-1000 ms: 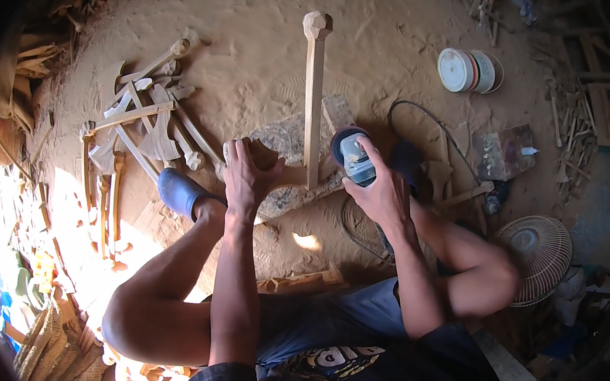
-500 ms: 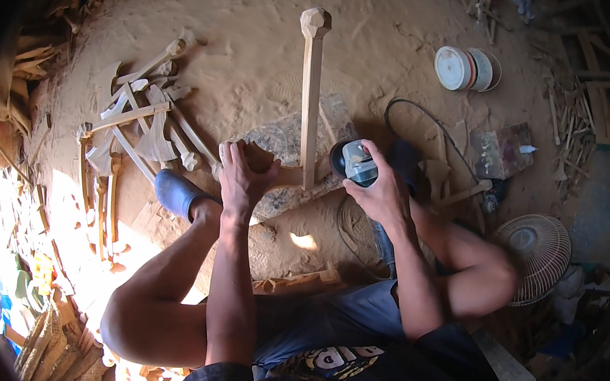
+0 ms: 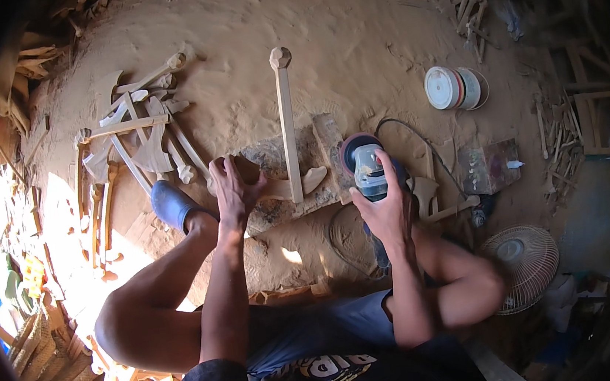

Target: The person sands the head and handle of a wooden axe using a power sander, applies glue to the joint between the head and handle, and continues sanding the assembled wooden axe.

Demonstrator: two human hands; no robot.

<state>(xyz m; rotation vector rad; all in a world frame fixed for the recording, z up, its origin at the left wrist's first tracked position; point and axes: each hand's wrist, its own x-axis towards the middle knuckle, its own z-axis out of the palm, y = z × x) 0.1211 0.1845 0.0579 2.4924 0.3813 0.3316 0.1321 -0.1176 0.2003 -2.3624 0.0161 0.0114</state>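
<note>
Bare-handed grip on an axe-shaped wooden piece and a disc sander, seen from above.
The axe-shaped wooden piece (image 3: 287, 129) lay across a worn slab (image 3: 329, 140) on the dirt floor, its knobbed handle projecting past the slab's far edge and its curved head tip pointing toward the right edge. The left hand (image 3: 233, 196) was closed around the broad left end of the head, fingers curled over it. The right hand (image 3: 387, 208) was wrapped around the disc sander (image 3: 371, 172), index finger extended along the housing; the disc stood near the slab's right edge, apart from the head tip. Left of the slab lay a heap of carved wooden pieces (image 3: 154, 150); to its right, a white bucket (image 3: 445, 88).
</note>
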